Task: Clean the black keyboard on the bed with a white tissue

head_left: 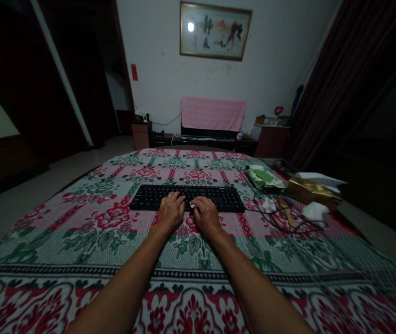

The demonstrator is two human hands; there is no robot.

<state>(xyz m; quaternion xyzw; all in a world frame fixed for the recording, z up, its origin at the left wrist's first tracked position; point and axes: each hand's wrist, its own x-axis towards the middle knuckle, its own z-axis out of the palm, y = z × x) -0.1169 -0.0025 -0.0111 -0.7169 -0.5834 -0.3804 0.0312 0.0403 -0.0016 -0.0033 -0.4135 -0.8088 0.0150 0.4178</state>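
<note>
A black keyboard (pixel 149 195) lies flat on a flowered cloth (pixel 111 250), its long side across in front of me. My left hand (pixel 172 208) rests on the keyboard's near edge, left of the middle, with the fingers stretched over the keys. Just beside it, my right hand (pixel 205 214) is closed at the keyboard's near edge. A small white wad (pixel 192 204), which looks like tissue, sticks out between its thumb and fingers. The keys beneath both hands are hidden.
On the right lie a green and white wipes pack (pixel 265 178), a gold tissue box (pixel 312 191), crumpled white tissue (pixel 315 211), a wooden-handled brush-like tool (pixel 287 212) and the black cable (pixel 271 223). Beyond the table a pink cloth (pixel 213 113) hangs over a screen.
</note>
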